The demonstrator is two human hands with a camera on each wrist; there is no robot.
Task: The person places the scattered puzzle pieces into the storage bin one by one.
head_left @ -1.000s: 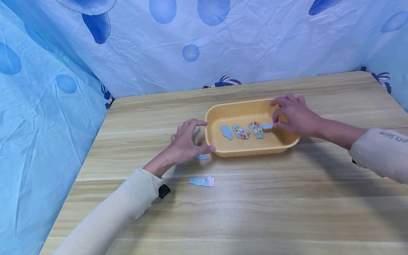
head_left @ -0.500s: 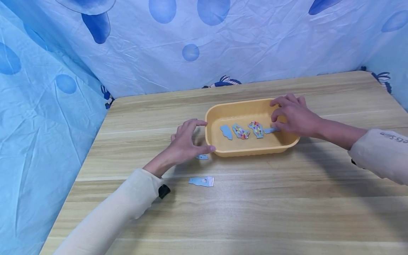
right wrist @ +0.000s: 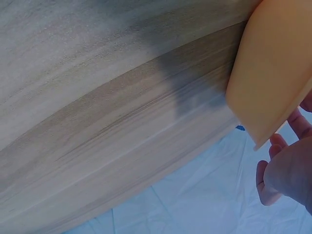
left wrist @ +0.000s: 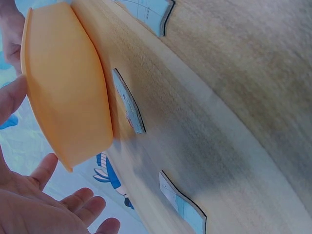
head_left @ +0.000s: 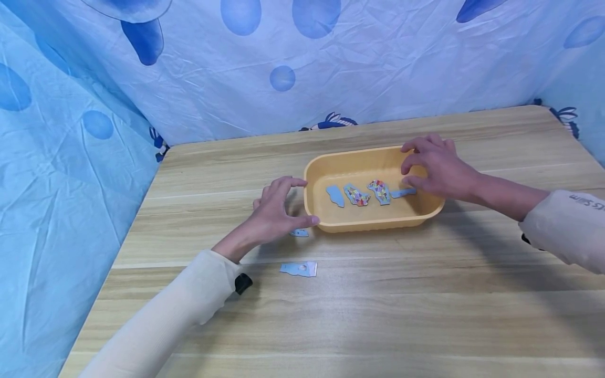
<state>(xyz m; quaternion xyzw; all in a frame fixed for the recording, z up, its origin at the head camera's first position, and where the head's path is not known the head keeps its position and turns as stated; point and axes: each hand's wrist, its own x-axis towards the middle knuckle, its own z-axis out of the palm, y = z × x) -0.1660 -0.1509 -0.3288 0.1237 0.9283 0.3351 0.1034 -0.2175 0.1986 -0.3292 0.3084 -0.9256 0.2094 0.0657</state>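
A shallow yellow-orange plastic basin stands on the table. Inside it, in a row, lie a plain light-blue puzzle piece, two multicoloured puzzle pieces and a narrow blue puzzle piece. My left hand spans the basin's left end, thumb and forefinger spread and touching its rim. At the right end, my right hand reaches over the rim with loosely bent fingers, holding nothing. Its thumb hovers just above the narrow piece. The right wrist view shows mostly the basin's outer wall.
On the wooden table, a light-blue puzzle piece lies in front of the basin. Another piece is partly hidden beneath my left hand; the left wrist view shows further table pieces. Blue patterned cloth hangs behind the table.
My right hand has let go of the narrow blue puzzle piece, which now lies flat in the basin's right part. The right fingers have spread and lifted slightly. My left hand stays put.
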